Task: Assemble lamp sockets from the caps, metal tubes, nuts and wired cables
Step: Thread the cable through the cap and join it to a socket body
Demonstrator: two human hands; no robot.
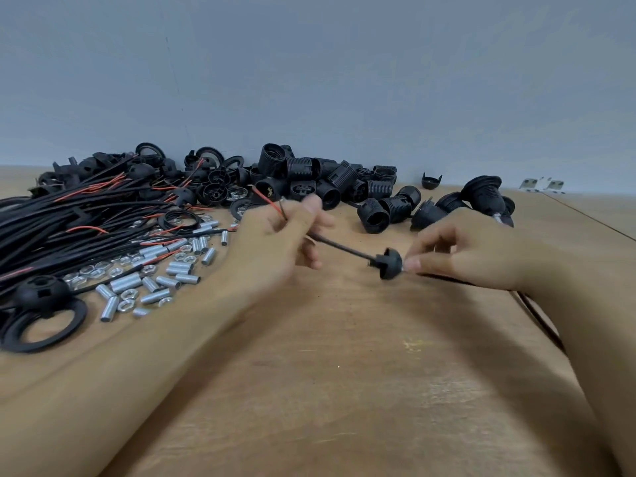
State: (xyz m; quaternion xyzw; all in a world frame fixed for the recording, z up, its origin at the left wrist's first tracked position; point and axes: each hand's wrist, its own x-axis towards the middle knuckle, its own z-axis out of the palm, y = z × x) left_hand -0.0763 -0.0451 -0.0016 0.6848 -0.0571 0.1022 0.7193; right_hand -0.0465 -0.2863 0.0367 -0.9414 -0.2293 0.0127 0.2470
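Note:
My left hand (285, 235) pinches a black cable (344, 248) near its bare red and black wire ends (272, 203). The cable runs down to the right through a black dome cap (390, 263). My right hand (457, 249) pinches the small metal tube at the cap's right side (404, 267) between thumb and fingertips. The cable continues under my right hand toward the table's right edge (537, 311). Both hands hover just above the wooden table (344, 356).
Left: a heap of black cables (69, 215) with red wire ends, loose metal tubes (155, 280) and nuts (127, 294), a black ring (41, 328) and cap (41, 290). At the back: a pile of black threaded socket bodies (337, 187); assembled sockets (481, 197) right.

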